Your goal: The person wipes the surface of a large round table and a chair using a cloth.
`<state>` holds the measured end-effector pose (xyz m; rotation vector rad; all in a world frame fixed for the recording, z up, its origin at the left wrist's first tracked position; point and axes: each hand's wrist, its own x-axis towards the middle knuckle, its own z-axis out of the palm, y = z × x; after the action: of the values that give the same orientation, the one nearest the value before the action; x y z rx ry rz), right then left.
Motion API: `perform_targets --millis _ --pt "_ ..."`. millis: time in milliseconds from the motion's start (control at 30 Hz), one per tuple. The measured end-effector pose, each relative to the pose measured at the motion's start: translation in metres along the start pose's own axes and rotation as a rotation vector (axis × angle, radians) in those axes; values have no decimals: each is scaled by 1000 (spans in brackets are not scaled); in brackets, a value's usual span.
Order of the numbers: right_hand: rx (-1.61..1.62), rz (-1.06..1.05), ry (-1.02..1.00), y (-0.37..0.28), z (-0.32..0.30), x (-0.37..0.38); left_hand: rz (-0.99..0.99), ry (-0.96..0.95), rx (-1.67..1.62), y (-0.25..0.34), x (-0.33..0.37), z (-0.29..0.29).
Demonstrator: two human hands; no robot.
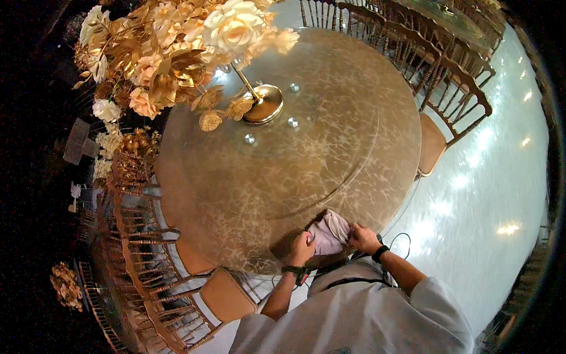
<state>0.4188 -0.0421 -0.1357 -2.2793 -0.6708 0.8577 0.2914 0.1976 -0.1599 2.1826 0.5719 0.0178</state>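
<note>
A pale pink cloth (328, 235), bunched and partly folded, is held between my two hands just above the near edge of a round brown marbled table (236, 183). My left hand (302, 248) grips its left side, fingers curled into the fabric. At the right side, my right hand (364, 238) pinches the cloth's edge. Dark bands circle both wrists. The cloth casts a shadow on the tabletop beside my left hand.
A tall flower arrangement (177, 47) on a gold base (263, 105) stands toward the table's far left. Several small clear glass pieces (293, 122) lie near it. Spindle-back chairs line the left (144, 259) and far right (460, 100). A cable (403, 235) loops beside my right wrist.
</note>
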Motion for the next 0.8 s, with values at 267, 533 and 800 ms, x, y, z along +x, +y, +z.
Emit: perform_targets --millis 267,533,800 --pt "-101 -113 3 -10 -18 -6 32 147 17 8 -6 18" --pt "-194 -124 65 27 -46 8 -32 37 184 48 -23 38" --pt "-268 -123 126 65 -68 7 -185 3 302 104 -3 82"
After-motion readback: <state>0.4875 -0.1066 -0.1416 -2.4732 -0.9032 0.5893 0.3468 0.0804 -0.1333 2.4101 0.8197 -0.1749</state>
